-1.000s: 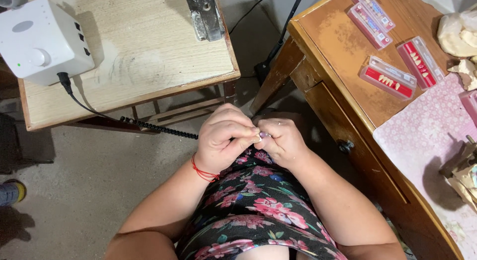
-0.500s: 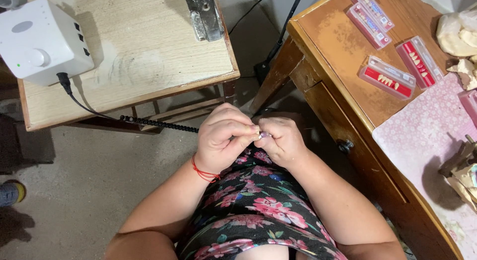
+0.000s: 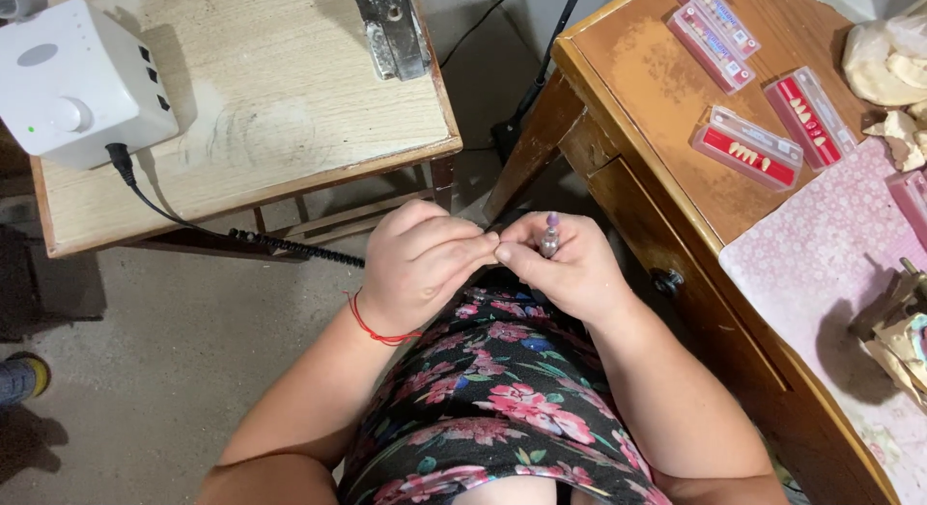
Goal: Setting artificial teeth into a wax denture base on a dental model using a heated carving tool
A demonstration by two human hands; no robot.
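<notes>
Only the handpiece (image 3: pixel 550 237) tip clears curled fingers (image 3: pixel 439 244).

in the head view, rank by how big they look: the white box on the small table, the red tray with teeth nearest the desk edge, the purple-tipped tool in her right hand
1. white box, clearly largest.
2. red tray.
3. purple-tipped tool, smallest, though the right hand hides most of it and it sits nearer the camera.

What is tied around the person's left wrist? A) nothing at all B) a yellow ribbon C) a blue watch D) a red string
D: a thin red string loops around the wrist just below the left hand, which meets the right hand above the flowery lap.
</notes>
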